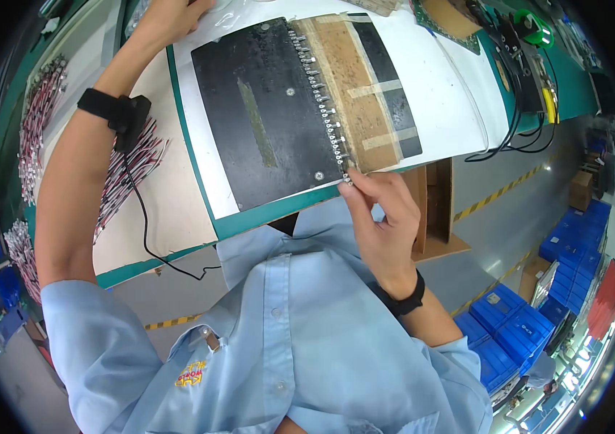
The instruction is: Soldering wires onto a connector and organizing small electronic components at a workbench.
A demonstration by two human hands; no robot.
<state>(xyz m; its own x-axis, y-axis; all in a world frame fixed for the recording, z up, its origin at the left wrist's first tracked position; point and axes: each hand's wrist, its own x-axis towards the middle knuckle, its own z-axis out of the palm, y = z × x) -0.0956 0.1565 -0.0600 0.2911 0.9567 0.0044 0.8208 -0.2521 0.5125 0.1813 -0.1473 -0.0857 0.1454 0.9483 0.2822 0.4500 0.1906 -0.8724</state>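
Note:
A flat black board (249,123) lies on the bench, with a row of small metal pieces (320,90) along its right edge. At the near end of that row, my right hand (383,217) pinches a small metal piece (347,179) between thumb and forefinger. Beside the row runs a brown strip (354,90) held by pale tape. My left hand (166,22) is up at the top edge, next to a clear plastic bag (231,14). Its fingers are curled and partly cut off, so what they hold cannot be made out.
Bundles of red, black and white wires (134,166) lie on the left. Black cables (517,108) and a green spool (535,29) are at the right end of the bench. An open cardboard box (438,210) stands below the bench edge; blue bins (510,325) are on the floor.

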